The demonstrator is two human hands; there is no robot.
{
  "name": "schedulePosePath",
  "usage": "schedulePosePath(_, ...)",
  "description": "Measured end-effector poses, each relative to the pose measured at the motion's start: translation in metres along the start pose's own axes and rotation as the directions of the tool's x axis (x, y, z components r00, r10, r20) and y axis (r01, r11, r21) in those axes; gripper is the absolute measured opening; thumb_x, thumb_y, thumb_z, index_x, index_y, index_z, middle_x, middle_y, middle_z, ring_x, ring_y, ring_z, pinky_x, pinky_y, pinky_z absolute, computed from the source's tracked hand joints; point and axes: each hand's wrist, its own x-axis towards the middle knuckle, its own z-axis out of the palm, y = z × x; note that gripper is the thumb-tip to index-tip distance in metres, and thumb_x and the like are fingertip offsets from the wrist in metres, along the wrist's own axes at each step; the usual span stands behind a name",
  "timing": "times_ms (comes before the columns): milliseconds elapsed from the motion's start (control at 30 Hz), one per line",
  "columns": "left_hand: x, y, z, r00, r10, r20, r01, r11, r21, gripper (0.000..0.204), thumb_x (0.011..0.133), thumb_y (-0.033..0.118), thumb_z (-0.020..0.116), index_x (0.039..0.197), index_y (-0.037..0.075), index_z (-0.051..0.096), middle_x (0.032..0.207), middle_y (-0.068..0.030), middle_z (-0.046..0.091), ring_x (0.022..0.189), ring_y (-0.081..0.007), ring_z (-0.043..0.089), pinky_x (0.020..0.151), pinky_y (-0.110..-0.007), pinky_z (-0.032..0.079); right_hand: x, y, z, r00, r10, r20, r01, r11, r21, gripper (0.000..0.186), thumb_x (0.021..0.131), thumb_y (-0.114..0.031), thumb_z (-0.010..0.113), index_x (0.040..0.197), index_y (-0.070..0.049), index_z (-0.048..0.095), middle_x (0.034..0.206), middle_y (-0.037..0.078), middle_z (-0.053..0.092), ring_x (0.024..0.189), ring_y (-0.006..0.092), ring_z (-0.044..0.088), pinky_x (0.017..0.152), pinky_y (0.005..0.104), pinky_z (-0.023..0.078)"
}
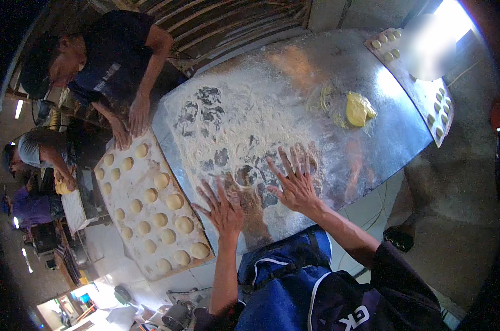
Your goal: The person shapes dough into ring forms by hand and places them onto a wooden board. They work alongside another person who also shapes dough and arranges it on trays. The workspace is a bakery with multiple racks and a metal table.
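Observation:
Both my hands are spread over a metal worktop (338, 160) dusted thickly with flour (250, 121). My left hand (223, 212) is near the table's left front corner, fingers apart, holding nothing. To its right, my right hand (297, 185) has its fingers fanned out over the floury patch, also with nothing in it. Whether the palms touch the surface I cannot tell. Left of my left hand is a floured board (134, 187) with several round dough balls (160, 219) set in rows. A yellow lump of dough or fat (360, 108) lies farther back on the right.
A co-worker (115, 60) stands at the far left, both hands at the board's far end. Behind, other people (40, 151) work at another table (76, 209). Another board (421, 91) with dough balls lies along the worktop's far right edge. A blue bag or apron (286, 259) is at my front.

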Motion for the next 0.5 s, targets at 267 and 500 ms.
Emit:
schedulePosePath(267, -0.015, -0.003, -0.011, 0.977, -0.082, -0.198, 0.023, 0.959, -0.282, 0.065, 0.104, 0.045, 0.045, 0.156, 0.007, 0.035, 0.158, -0.0237, 0.034, 0.148, -0.0469, 0.023, 0.116, -0.070, 0.012, -0.008, 0.013, -0.011, 0.985, 0.111, -0.131, -0.077, 0.967, 0.241, 0.053, 0.095, -0.027, 0.064, 0.144, -0.012, 0.048, 0.148, 0.021, 0.043, 0.141, 0.0435, 0.032, 0.116, 0.0582, 0.024)
schedulePosePath(500, -0.058, -0.012, -0.036, 0.990, -0.088, 0.112, 0.091, 0.996, -0.020, 0.042, 0.084, 0.019, 0.077, 0.121, 0.008, 0.062, 0.125, -0.0159, 0.055, 0.123, -0.0405, 0.049, 0.104, -0.057, 0.038, -0.055, 0.027, -0.029, 0.964, 0.253, 0.083, -0.263, 0.953, 0.149, 0.034, 0.088, -0.026, 0.072, 0.115, -0.005, 0.064, 0.111, 0.021, 0.061, 0.106, 0.0395, 0.055, 0.098, 0.0499, 0.041)
